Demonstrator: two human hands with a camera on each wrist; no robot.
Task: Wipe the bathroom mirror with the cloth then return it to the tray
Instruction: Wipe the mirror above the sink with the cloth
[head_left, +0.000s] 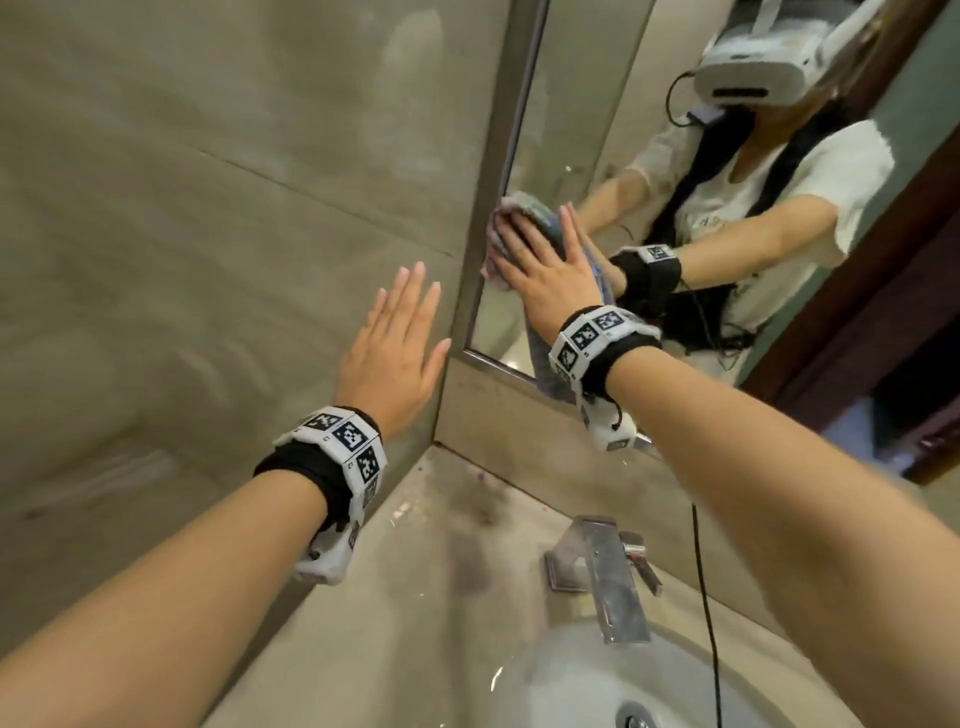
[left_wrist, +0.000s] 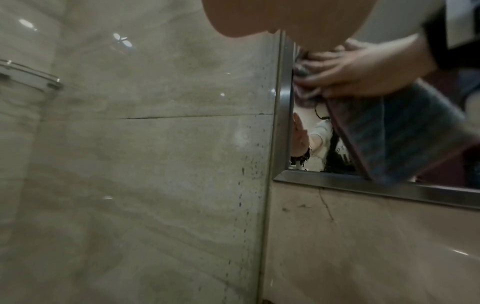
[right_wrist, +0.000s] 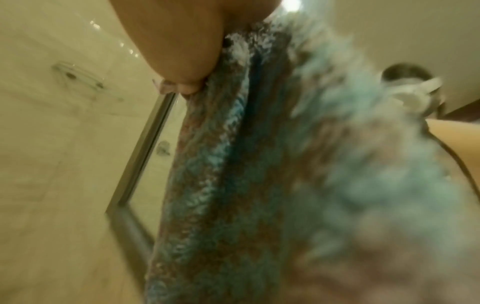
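The mirror (head_left: 571, 104) has a grey metal frame (left_wrist: 281, 123) and meets the tiled side wall at its left edge. A fluffy blue, brown and pink cloth (head_left: 543, 364) lies on the glass near the lower left corner. My right hand (head_left: 540, 244) presses it flat with straight, spread fingers, and its loose end hangs past the bottom frame. The cloth (right_wrist: 233, 164) fills the right wrist view, and in the left wrist view the cloth (left_wrist: 415, 133) hangs under my right hand (left_wrist: 363, 67). My left hand (head_left: 410, 312) rests open and empty on the wall tile. No tray is in view.
A chrome faucet (head_left: 608, 577) and a white basin (head_left: 571, 686) sit below my right arm. The speckled counter (head_left: 441, 519) runs into the corner. A black cable (head_left: 701, 571) hangs from my right wrist. A glass shelf (left_wrist: 28, 76) juts from the side wall.
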